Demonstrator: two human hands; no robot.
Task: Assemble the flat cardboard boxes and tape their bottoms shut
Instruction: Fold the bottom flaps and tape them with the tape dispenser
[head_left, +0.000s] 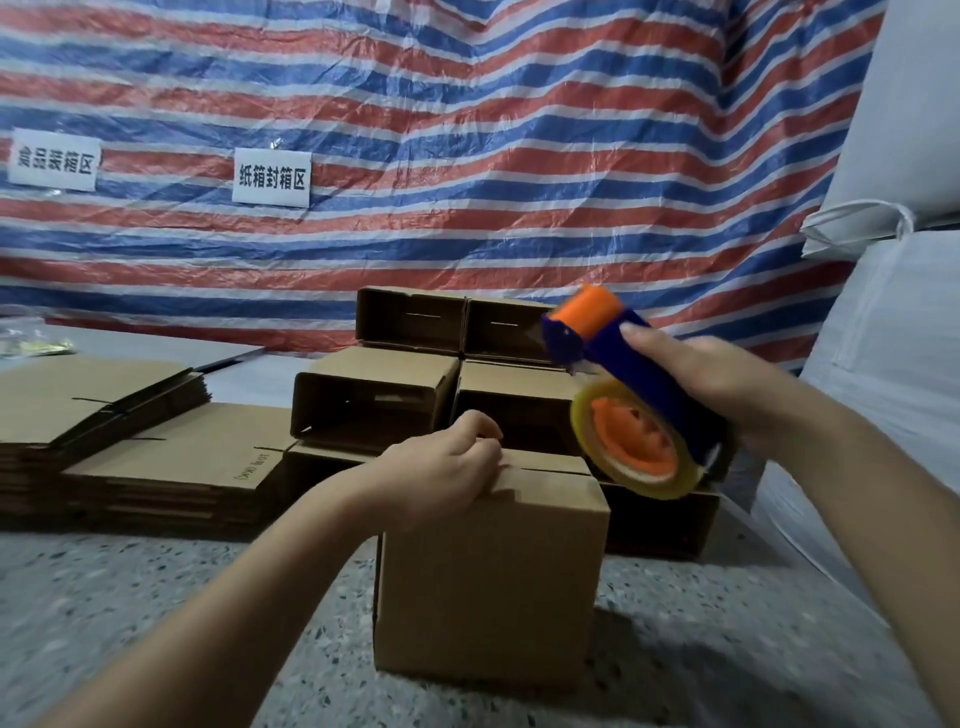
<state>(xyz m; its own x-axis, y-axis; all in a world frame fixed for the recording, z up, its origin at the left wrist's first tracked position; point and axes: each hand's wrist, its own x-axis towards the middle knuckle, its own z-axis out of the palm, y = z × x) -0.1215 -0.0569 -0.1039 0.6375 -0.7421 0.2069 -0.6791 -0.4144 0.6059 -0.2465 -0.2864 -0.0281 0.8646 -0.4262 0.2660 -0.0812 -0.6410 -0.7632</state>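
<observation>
Under the left hand (447, 467) stands the box (493, 577).

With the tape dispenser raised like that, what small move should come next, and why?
Probably lower the tape dispenser in the right hand onto the seam of the box: the flaps look folded closed, the left hand rests on them, and no tape shows on the seam yet.
</observation>
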